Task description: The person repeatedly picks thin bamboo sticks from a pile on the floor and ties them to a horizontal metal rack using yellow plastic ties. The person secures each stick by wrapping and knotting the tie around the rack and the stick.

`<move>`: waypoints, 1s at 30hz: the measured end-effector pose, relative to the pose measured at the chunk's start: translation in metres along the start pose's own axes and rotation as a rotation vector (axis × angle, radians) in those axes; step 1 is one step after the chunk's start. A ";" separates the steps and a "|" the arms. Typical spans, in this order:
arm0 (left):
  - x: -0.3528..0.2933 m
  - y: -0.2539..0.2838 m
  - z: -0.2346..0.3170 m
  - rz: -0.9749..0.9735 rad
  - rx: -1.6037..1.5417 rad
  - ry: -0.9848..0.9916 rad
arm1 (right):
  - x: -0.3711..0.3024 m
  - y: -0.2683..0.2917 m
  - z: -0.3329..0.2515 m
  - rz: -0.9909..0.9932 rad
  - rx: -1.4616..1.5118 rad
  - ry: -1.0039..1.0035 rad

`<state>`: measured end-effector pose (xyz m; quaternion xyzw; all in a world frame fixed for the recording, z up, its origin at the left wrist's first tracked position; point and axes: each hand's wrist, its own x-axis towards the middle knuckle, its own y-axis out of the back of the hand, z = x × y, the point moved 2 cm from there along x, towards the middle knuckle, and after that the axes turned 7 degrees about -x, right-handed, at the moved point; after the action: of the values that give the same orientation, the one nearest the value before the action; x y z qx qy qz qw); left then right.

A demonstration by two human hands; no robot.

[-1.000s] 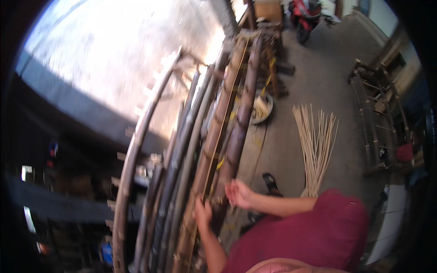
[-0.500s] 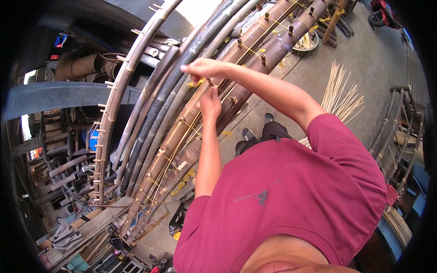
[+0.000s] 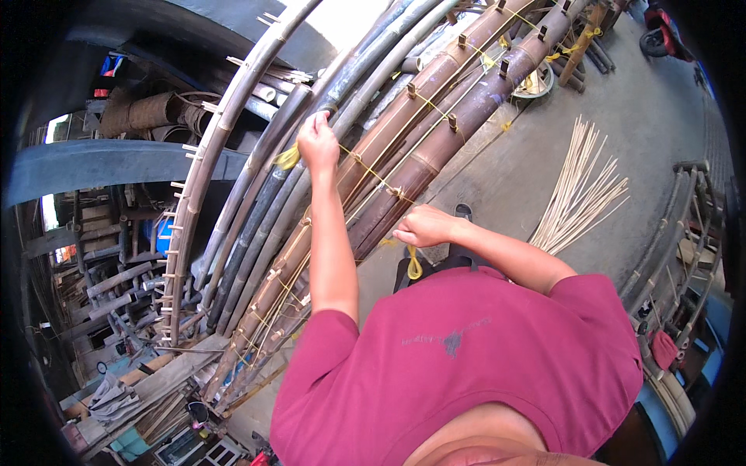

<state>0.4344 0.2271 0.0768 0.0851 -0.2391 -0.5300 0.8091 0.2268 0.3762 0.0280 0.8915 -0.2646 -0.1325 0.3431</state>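
With twelve at the top of the view, the yellow string [image 3: 376, 174] runs near the centre from eleven toward four, lying across two brown bamboo poles [image 3: 486, 97] set with short pegs. The left hand [image 3: 316, 144], at eleven, has thumb and fingers pinched together on one end, a loose yellow tuft [image 3: 287, 158] just beside it; the right hand [image 3: 427, 227], at three, is closed in a fist around the other, with a yellow loop [image 3: 414, 264] dangling below. The string should handle as light and limp, perhaps slick, and is best gripped near the pegs, where a short span stays taut; the poles look stiff and probably heavy. They stretch from one o'clock to between seven and eight; what props them up cannot be made out. Below is a grey concrete floor [image 3: 478, 167], bearing a splayed bundle of pale sticks [image 3: 579, 194] between two and three. A red motorcycle [image 3: 670, 31] stands at two, a bamboo frame [image 3: 668, 221] at three, and crowded timber fills eight to nine.
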 end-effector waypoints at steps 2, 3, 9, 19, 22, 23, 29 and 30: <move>-0.004 -0.008 -0.057 -0.022 0.272 -0.049 | 0.004 -0.009 0.002 0.055 -0.032 -0.010; -0.009 -0.013 -0.064 -0.106 0.355 0.046 | 0.007 -0.009 0.002 0.089 -0.043 -0.022; -0.037 0.078 -0.031 -0.186 0.425 -0.032 | 0.004 -0.076 -0.057 -0.057 0.021 -0.100; -0.201 0.160 -0.112 -0.291 0.493 -0.114 | 0.109 -0.096 -0.194 0.793 1.571 -0.140; -0.202 0.152 -0.091 -0.185 0.433 -0.002 | 0.181 -0.063 -0.184 0.474 0.671 0.001; -0.194 0.155 -0.087 -0.281 0.278 0.116 | 0.199 -0.044 -0.172 0.369 0.364 0.046; -0.188 0.154 -0.058 -0.235 0.325 0.207 | 0.212 -0.025 -0.105 0.084 0.466 -0.073; -0.194 0.167 -0.065 -0.166 0.357 0.209 | 0.200 -0.012 -0.142 0.080 0.651 0.017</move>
<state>0.5397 0.4647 0.0278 0.3011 -0.2360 -0.5323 0.7552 0.4556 0.3486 0.1125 0.9443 -0.3252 -0.0198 0.0472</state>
